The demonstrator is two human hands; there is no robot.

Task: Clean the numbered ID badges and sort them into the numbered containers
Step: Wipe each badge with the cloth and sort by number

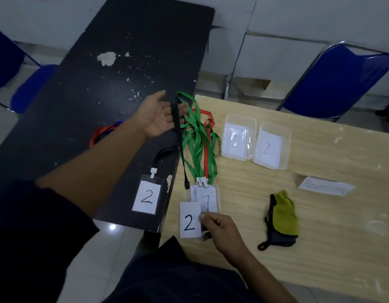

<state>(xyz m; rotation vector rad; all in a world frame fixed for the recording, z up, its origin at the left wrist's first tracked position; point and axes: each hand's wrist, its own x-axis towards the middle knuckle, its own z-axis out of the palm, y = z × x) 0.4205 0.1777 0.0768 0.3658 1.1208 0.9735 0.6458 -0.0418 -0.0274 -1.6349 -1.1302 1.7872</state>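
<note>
Two hands busy: right hand [219,228] pinches the "2" badge [190,219] by its right edge, near the wooden counter's [320,226] front-left corner, badge long axis running away from the person. Left hand [156,115] is open, palm up, black lanyard [178,132] draped over the fingers, by the dark counter's [101,73] right edge. Cloth [283,215] lies just right of the right hand, untouched, so wiping looks not yet done. Box 2 [272,145] sits far-right of the held badge, beside box 1 [238,136]; right hand is nearer. Another "2" badge [146,196] lies on the dark counter; a "1" badge [207,199] sits partly behind the held one.
</note>
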